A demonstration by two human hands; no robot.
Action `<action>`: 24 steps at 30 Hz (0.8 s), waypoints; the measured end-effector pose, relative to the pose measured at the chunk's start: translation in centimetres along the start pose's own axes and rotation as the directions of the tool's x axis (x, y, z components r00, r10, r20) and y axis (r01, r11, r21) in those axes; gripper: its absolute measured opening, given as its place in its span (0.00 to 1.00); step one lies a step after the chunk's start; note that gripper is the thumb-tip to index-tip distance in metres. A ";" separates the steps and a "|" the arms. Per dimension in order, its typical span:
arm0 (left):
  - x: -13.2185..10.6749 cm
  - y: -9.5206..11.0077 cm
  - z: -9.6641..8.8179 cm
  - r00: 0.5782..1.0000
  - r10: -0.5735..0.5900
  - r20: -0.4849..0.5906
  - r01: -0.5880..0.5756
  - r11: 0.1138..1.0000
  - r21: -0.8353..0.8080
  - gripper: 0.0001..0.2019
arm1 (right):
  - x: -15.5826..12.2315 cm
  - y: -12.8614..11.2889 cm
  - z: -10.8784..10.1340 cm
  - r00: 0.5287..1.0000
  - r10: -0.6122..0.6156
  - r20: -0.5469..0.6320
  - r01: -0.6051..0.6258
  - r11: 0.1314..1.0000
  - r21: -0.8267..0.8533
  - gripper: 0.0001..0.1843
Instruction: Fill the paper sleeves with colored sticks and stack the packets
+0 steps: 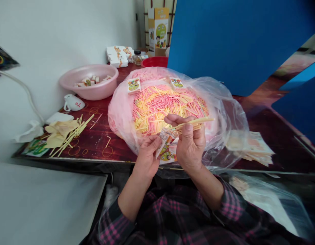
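My left hand (147, 158) is shut on a printed paper packet (167, 144), holding it upright near its lower end. My right hand (190, 143) grips a thin bundle of yellow sticks (195, 123), whose left ends reach the packet's top edge. Below both hands, a clear plastic bag (223, 115) holds a large heap of loose pink and yellow sticks (170, 109). Two similar packets (134, 86) (177, 84) lie on the far side of the heap.
A pink plastic basin (88, 81) of packets, a white mug (73, 102), rubber bands (74, 150) and a stick pile (70, 131) sit left on the dark red table (101, 143). A packet stack (250, 144) lies right. A blue panel (231, 41) stands behind.
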State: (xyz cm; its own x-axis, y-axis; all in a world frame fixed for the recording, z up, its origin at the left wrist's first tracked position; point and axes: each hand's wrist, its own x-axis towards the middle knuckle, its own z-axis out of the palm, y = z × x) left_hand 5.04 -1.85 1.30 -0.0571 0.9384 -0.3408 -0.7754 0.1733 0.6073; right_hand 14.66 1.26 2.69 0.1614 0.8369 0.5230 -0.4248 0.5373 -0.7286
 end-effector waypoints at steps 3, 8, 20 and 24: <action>0.0 -0.1 0.0 1.000 -0.002 -0.009 0.002 1.000 -0.013 0.20 | 0.3 -0.2 0.0 1.000 -0.015 -0.011 0.015 1.000 0.020 0.06; 0.0 -0.2 0.1 1.000 -0.007 0.008 0.008 1.000 -0.008 0.21 | 0.9 -0.4 0.2 0.998 0.038 -0.047 -0.038 0.999 0.008 0.07; 0.3 -0.4 -0.3 0.999 -0.010 0.036 0.010 1.000 0.004 0.17 | 1.0 -0.2 0.1 0.998 0.042 -0.041 -0.041 0.999 0.020 0.07; 0.2 -0.3 -0.3 1.000 -0.005 0.017 0.005 1.000 0.009 0.18 | 0.7 0.1 0.1 0.995 0.087 -0.044 -0.087 0.996 -0.009 0.09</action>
State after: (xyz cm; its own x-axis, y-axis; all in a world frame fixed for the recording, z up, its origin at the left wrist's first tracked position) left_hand 5.13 -1.79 0.84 -0.0429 0.9425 -0.3315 -0.7701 0.1802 0.6120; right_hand 14.60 1.89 3.01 0.1633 0.8841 0.4379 -0.4291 0.4633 -0.7754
